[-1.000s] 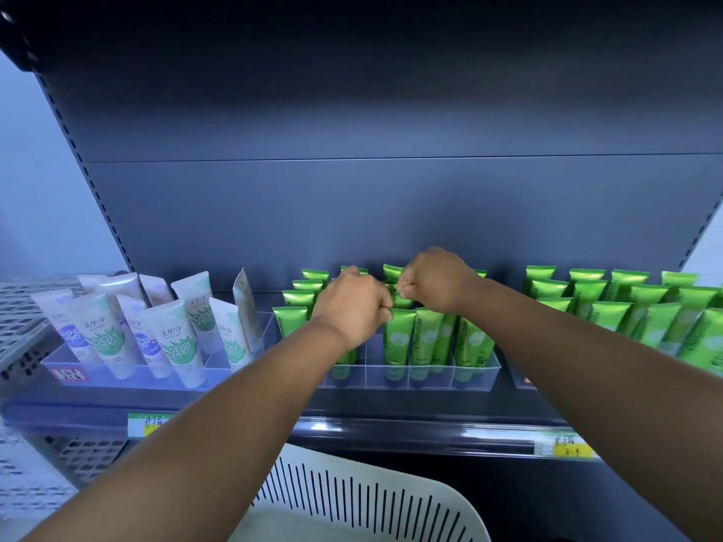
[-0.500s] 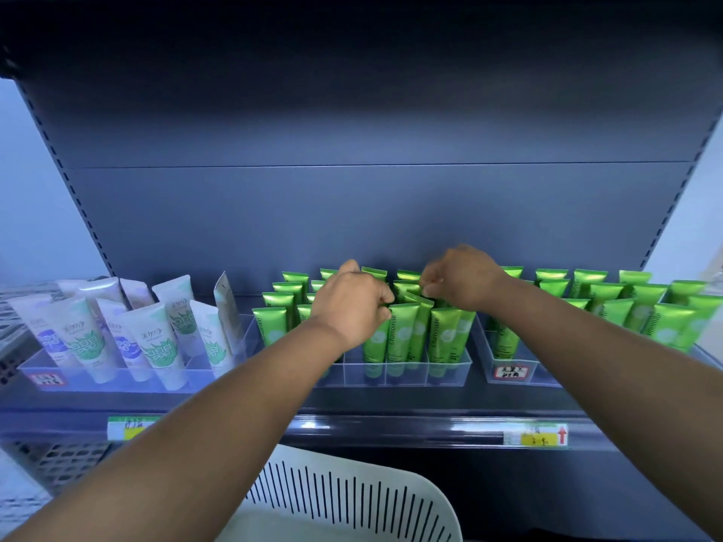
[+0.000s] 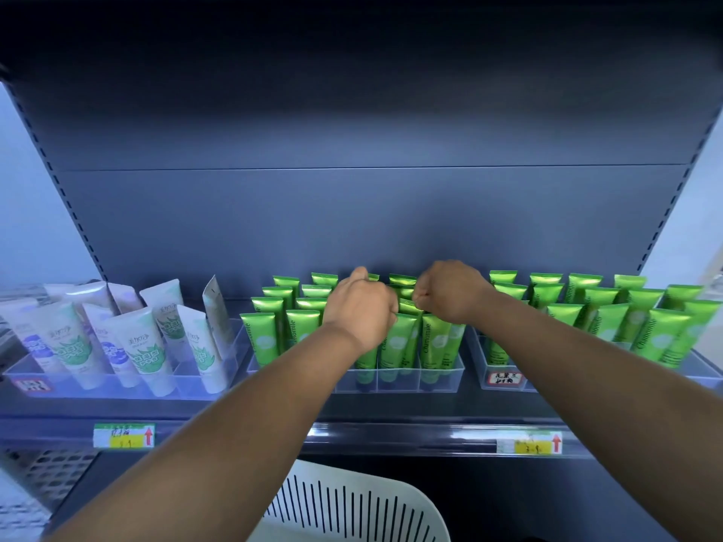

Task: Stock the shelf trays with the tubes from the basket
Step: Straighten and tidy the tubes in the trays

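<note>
Green tubes (image 3: pixel 270 338) stand upright in rows in the clear middle tray (image 3: pixel 438 383) on the shelf. My left hand (image 3: pixel 360 307) and my right hand (image 3: pixel 450 293) hover close together over this tray, fingers curled down among the tube tops. Between the two fists shows the crimped top of one green tube (image 3: pixel 407 307), which both hands pinch. The fingertips are hidden behind the backs of the hands. The white slotted basket (image 3: pixel 352 510) sits below the shelf at the bottom centre; its inside is out of view.
A clear left tray (image 3: pixel 117 383) holds white tubes (image 3: pixel 144 346). The right tray (image 3: pixel 504 379), with a handwritten label, holds more green tubes (image 3: pixel 661 338). Price tags (image 3: pixel 123 436) sit on the shelf's front rail. The dark back panel rises behind.
My hands have drawn closer together over the middle tray, and the right hand shifted slightly left. The camera view swung right, so the right tray shows more fully.
</note>
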The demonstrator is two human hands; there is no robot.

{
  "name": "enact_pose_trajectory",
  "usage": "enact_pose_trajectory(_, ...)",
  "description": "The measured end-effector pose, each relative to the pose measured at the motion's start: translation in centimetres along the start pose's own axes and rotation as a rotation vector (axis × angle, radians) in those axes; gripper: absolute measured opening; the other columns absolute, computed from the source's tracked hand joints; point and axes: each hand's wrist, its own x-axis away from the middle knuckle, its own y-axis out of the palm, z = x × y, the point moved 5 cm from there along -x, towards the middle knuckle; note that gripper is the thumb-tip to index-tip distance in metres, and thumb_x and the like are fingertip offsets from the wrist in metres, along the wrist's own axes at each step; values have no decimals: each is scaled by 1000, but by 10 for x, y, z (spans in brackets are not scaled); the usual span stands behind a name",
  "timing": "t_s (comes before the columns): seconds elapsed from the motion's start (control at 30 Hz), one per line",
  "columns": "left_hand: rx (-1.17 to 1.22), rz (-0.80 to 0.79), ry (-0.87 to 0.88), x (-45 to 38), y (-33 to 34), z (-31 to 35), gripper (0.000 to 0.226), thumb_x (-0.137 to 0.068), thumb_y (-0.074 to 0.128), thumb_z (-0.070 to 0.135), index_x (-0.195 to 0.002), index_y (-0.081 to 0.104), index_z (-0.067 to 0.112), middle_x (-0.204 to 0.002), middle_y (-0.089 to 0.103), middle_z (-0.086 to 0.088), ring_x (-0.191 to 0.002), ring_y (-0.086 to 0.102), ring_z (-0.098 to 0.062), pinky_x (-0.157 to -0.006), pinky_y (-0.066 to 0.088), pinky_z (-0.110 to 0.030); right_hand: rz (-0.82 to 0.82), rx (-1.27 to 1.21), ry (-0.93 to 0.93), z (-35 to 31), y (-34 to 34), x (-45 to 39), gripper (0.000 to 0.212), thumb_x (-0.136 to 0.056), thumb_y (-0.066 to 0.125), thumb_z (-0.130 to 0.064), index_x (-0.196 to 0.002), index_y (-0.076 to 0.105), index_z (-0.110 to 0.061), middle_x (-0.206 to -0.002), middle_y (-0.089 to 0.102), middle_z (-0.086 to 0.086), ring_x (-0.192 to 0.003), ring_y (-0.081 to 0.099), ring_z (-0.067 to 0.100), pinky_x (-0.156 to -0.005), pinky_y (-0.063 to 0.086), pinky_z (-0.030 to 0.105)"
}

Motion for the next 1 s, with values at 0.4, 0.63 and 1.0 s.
enact_pose_trajectory(0.4,121,31,-46,-2,-4,7,16,-89,57,23,-85,73,23,-89,72,4,-108,45,-16,-85,41,-23,16,25,-101,-1,-2,-9,29,-93,46,-17,-66,54,-20,-84,65,1,-92,54,29,-74,35,26)
enact_pose_trajectory(0.63,112,17,-80,-1,4,3,14,-89,60,24,-89,74,23,-93,71,3,-111,45,-15,-88,40,-24,16,-38,-131,-4,5,-10,23,-93,49,-18,-90,72,-19,-102,72,2,-102,60,24,-75,33,24)
enact_pose_trajectory(1.0,129,2,-82,-5,0,2,25,-84,68,32,-109,70,30,-104,68,3,-112,45,-19,-97,41,-26,31,-20,-124,3,-8,-4,22,-94,50,-28,-103,70,-23,-110,68,0,-113,52,28,-102,40,37)
